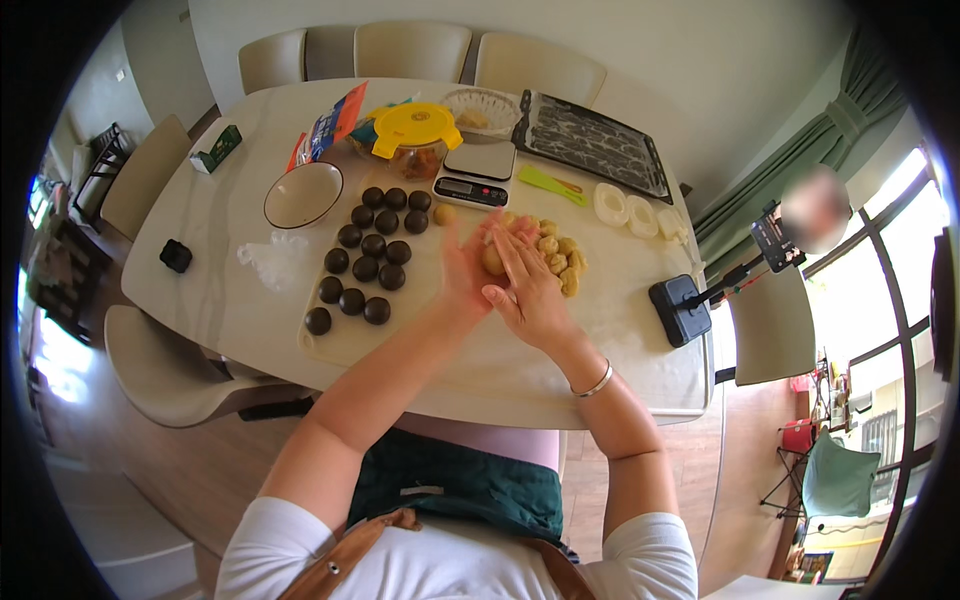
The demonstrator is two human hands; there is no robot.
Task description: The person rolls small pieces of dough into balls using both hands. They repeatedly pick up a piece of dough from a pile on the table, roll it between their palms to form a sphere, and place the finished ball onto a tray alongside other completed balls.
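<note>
My left hand [466, 264], blurred, is palm up beneath a pale yellow dough ball [493, 262]. Over it lies my right hand [534, 294], its fingers stretched across the left palm, so the ball sits between the two palms. Beside and behind the right hand is a cluster of yellow dough pieces [568, 262]. Dark brown, smooth balls [365, 268] stand in rough rows on a pale mat [405, 336] to the left. A single yellow ball [444, 215] rests at the end of a dark row. Part of the dough cluster is hidden by my hands.
Behind the hands stand a digital kitchen scale [474, 174], a yellow-lidded container [417, 135], a glass bowl [484, 112] and a black baking tray [592, 142]. A green scraper [551, 184] and white moulds [626, 210] lie right, near a phone stand [680, 310]. Left is a cream bowl [304, 196].
</note>
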